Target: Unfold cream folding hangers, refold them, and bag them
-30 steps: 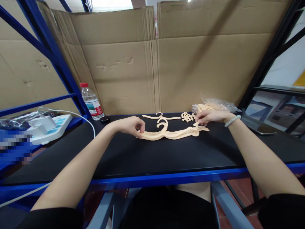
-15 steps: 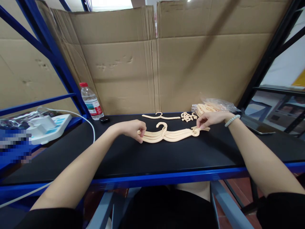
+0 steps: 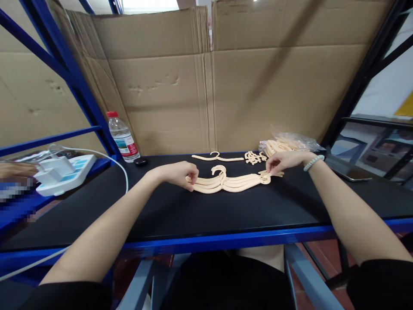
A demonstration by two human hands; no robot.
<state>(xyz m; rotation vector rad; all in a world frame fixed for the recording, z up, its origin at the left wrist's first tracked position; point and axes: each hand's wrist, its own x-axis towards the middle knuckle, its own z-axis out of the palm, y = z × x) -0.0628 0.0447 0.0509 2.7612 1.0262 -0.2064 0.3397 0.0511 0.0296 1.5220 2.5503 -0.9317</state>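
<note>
Blue metal shelving (image 3: 48, 133) fills the left edge of the frame, where a co-worker's hand (image 3: 14, 171) shows beside a white power strip (image 3: 86, 164) with adapters plugged in. A white cable (image 3: 126, 178) curves rightward to the black tabletop (image 3: 206, 219). Next, a red-capped water bottle (image 3: 124, 140) stands against the brown cardboard (image 3: 161, 86), with a small black object (image 3: 140, 161) just beside its base. Left of centre, the person's left hand (image 3: 178, 174) pinches the left ends of the stacked beige hangers (image 3: 241, 185), which lie across the middle of the frame, their hooks pointing up the picture. Behind them lies a single hanger (image 3: 229, 159), then a cluster of small beige pieces (image 3: 253, 157). Right of centre, the right hand (image 3: 285, 160), a pale bracelet (image 3: 313, 162) at its wrist, grasps a pale looped piece (image 3: 265, 178) at the stack's right end; its exact shape is partly hidden by the fingers. Behind that hand sits a clear bag (image 3: 298, 141) of beige parts; farther right lies a dark flat device (image 3: 350, 173).
</note>
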